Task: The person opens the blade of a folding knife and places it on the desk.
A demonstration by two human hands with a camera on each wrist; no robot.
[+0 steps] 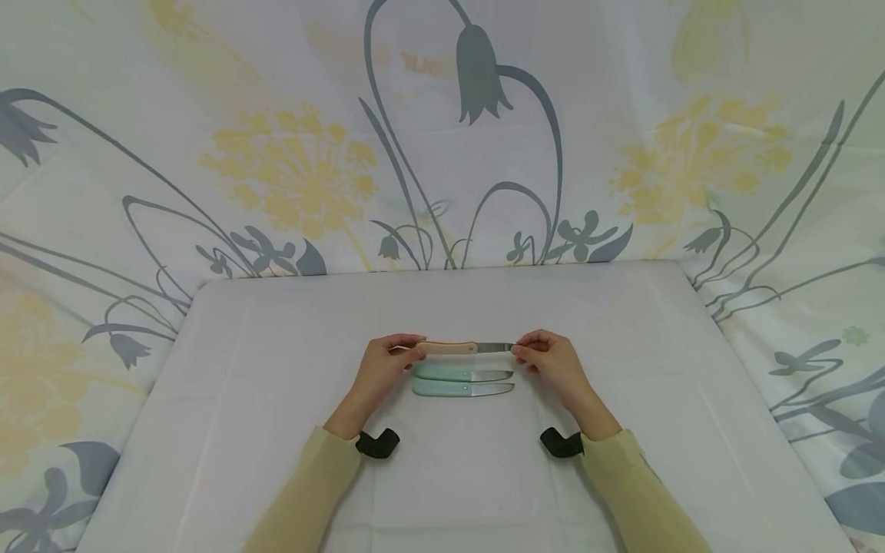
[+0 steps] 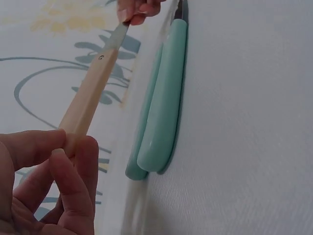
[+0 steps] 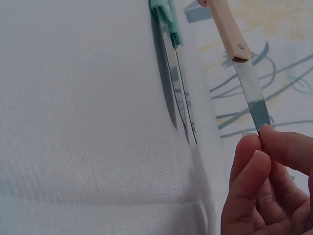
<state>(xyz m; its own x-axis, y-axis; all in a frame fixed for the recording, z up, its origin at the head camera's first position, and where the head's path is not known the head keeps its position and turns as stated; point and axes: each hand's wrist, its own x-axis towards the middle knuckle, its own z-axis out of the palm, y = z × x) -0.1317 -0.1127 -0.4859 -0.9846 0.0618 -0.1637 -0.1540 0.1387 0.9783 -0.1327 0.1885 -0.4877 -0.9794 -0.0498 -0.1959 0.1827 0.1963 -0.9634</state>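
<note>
A knife with a beige handle (image 1: 449,348) is held level between my two hands, behind two green-handled knives. My left hand (image 1: 391,361) pinches the butt of its handle (image 2: 88,98) between thumb and fingers. At the other end, my right hand (image 1: 551,359) pinches the blade tip (image 3: 253,95), so the very point is hidden by the fingers. The two green knives lie side by side on the table, the nearer one (image 1: 442,389) just in front of the farther one (image 1: 441,373). Their blades point right. In both wrist views the beige knife appears raised above the tabletop.
A white cloth covers the table (image 1: 276,322). Behind it and along both sides hangs a curtain (image 1: 429,153) with grey and yellow flowers. Black straps (image 1: 379,444) show at both wrists, below the light sleeves.
</note>
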